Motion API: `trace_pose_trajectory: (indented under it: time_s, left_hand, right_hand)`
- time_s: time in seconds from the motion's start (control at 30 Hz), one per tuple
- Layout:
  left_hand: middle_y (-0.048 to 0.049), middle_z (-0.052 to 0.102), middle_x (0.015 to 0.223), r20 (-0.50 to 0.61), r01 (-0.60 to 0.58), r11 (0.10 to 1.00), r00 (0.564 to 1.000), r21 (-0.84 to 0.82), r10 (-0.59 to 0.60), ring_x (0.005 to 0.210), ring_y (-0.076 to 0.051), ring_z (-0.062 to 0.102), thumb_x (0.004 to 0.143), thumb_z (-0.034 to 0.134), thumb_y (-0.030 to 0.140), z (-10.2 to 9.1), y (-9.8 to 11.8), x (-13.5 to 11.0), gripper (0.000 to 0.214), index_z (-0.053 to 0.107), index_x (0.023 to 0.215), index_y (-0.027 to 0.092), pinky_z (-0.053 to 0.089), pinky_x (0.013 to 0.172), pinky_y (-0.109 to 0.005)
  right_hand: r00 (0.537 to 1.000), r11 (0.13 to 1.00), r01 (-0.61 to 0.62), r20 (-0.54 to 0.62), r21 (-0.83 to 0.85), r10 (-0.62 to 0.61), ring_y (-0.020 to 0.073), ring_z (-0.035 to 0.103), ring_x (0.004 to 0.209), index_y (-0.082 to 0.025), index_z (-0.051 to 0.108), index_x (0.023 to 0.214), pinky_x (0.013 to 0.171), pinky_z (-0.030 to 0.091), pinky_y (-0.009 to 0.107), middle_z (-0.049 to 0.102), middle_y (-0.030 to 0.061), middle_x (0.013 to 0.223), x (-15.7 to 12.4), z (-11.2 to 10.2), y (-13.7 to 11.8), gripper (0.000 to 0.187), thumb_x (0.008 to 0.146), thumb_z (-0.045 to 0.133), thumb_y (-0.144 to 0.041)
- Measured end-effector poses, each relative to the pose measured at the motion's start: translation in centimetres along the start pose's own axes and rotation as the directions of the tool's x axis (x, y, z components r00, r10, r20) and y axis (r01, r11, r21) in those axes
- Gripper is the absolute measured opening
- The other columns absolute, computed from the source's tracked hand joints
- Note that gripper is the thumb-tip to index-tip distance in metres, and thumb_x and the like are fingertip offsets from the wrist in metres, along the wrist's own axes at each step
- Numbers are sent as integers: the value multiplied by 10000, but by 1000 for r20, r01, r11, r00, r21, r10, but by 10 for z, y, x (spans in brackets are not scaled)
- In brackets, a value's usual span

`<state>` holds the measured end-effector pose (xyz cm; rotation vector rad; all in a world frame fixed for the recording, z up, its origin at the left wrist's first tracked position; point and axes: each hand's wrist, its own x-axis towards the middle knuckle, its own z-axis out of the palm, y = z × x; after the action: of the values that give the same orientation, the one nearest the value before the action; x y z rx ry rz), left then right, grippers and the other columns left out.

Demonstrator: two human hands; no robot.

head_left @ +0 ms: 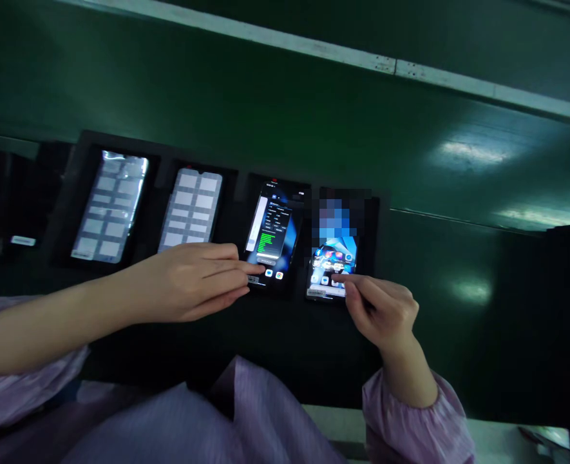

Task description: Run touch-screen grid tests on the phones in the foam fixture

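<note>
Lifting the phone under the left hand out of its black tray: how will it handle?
The smartphone looks rigid, so it probably won't flex. Its glossy glass screen is likely slippery and fragile, so grip the edges. Seated in a recess of the black tray, it seems unlikely to roll or tip under the left hand.

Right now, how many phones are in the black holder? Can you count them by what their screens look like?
Phones with a white grid on the screen: 2
Phones with a lit, colourful screen: 2
Total: 4
</note>
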<state>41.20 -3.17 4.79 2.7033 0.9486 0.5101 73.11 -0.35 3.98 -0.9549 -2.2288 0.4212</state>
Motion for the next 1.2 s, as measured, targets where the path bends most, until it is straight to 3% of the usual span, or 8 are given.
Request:
trace_pose_trajectory:
  time_s: [0.13, 0.3, 0.5, 0.63, 0.87, 1.03, 1.2]
  left_hand:
    - [-11, 741, 1185, 21, 16, 999, 1000, 28, -17, 941, -126, 571, 962, 560, 56, -1, 2, -1, 197, 640, 1127, 128, 534, 822, -262]
    - [-3, 732, 1194, 14, 16, 1000, 1000, 13, -16, 955, -123, 557, 956, 574, 53, -1, 2, -1, 191, 623, 1125, 128, 525, 832, -261]
    - [-10, 717, 1237, 18, 85, 995, 996, 46, -86, 963, -130, 539, 968, 572, 66, -4, -1, 1, 151, 632, 1088, 134, 505, 853, -280]
    - [-10, 702, 1289, 36, 122, 992, 992, 43, -124, 977, -124, 530, 970, 569, 63, -3, 0, 2, 160, 629, 1101, 131, 495, 881, -277]
    - [-20, 725, 1180, -50, 73, 997, 996, 34, -71, 945, -133, 548, 984, 555, 114, 7, -3, 0, 133, 630, 1090, 142, 505, 827, -276]
    - [-13, 718, 1196, -31, 81, 995, 996, 57, -79, 963, -130, 542, 975, 582, 108, 6, -3, -1, 141, 622, 1106, 141, 509, 838, -265]
    - [-19, 720, 1193, -46, 67, 996, 997, 62, -64, 963, -136, 540, 984, 565, 120, 8, -3, 1, 129, 626, 1095, 145, 508, 831, -269]
  right_hand:
    - [996, 990, 87, 8, 113, -89, 115, 752, 564, -195, 609, 680, 486, 557, 176, 790, 8, 704, 0, 0, 1, 302, 947, 573, -59]
    - [980, 967, 174, 64, 183, -189, 113, 717, 504, -181, 621, 708, 492, 581, 200, 767, 15, 658, -2, 1, 3, 257, 924, 534, -73]
    - [990, 991, 127, 50, 50, -129, 107, 738, 538, -202, 555, 653, 453, 530, 166, 716, -20, 584, -1, 1, 1, 345, 973, 558, -74]
    - [997, 997, 71, 7, -21, -71, 102, 728, 525, -201, 541, 658, 447, 515, 181, 779, 5, 684, 0, 0, 0, 354, 993, 565, -89]
    - [998, 998, 57, 9, -35, -56, 82, 708, 505, -197, 555, 666, 431, 476, 169, 769, -12, 660, 1, 2, 1, 355, 1007, 554, -99]
    - [998, 997, 58, 5, -43, -58, 93, 720, 515, -200, 537, 659, 431, 479, 171, 768, -7, 657, 1, 1, 1, 358, 998, 559, -87]
    - [991, 990, 127, 26, 65, -129, 100, 734, 527, -188, 551, 667, 470, 516, 164, 758, 8, 643, 0, 0, 1, 324, 960, 560, -51]
